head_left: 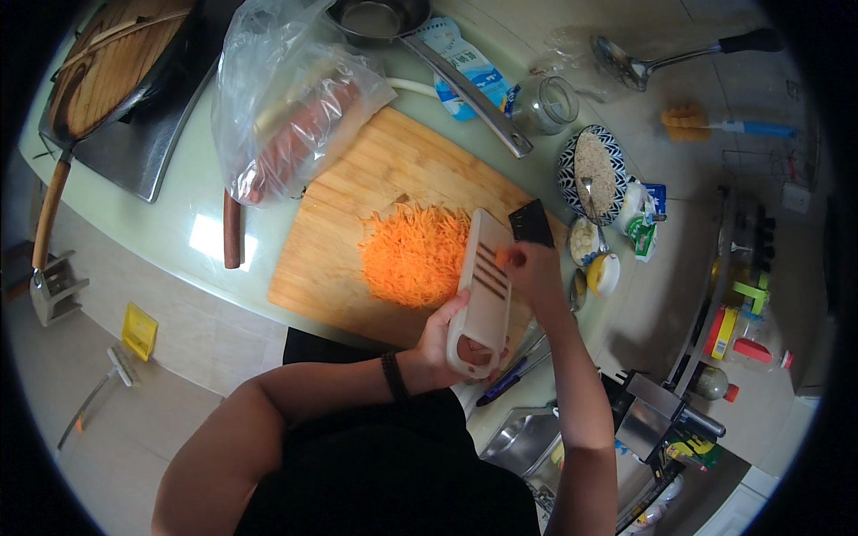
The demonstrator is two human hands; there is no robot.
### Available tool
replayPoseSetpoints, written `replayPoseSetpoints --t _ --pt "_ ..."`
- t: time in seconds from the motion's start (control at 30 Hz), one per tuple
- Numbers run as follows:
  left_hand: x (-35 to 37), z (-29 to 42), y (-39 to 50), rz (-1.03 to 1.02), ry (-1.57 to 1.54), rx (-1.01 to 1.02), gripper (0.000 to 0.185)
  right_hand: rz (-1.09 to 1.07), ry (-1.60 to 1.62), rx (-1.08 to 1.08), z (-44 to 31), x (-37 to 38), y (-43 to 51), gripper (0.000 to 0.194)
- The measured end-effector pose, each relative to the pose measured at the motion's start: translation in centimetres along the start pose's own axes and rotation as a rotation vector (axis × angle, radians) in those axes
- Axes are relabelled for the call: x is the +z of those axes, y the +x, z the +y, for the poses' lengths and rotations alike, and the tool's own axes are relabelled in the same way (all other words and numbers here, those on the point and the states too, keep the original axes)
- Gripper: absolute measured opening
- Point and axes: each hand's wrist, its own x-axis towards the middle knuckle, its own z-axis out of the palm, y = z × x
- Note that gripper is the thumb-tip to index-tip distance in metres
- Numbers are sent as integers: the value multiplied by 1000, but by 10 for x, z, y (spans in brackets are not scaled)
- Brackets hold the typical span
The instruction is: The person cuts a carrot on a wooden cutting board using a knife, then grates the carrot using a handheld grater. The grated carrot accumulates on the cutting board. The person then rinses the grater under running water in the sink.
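Note:
My left hand (442, 338) grips the lower end of a white plastic grater (493, 305), which stands tilted over a wooden cutting board (328, 248). At the grater's upper right side, my right hand (533, 268) holds a small piece of carrot (503, 256) against the rows of blades. A heap of shredded carrot (415, 258) lies on the board, just left of the grater. Behind my right hand, the blade of a dark flat tool (531, 222) rests near the board's right corner.
Left of the board lie a plastic bag (301, 114) with food inside and a wooden handle (232, 231). A long-handled pan (462, 87), glass jar (553, 107), patterned bowl (570, 174) and yellow cup (603, 275) stand beyond and to the right. A wok (127, 80) is far left, a sink (519, 439) lower right.

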Motion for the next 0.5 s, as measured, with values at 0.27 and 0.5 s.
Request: replayPoseSetpoints --t 0.27,0.5 --pt "8 1 -2 65 -37 11 66 49 -98 -72 -40 -5 -63 21" --pt "0 1 4 30 -19 11 65 98 -140 -80 -15 14 -12 14"
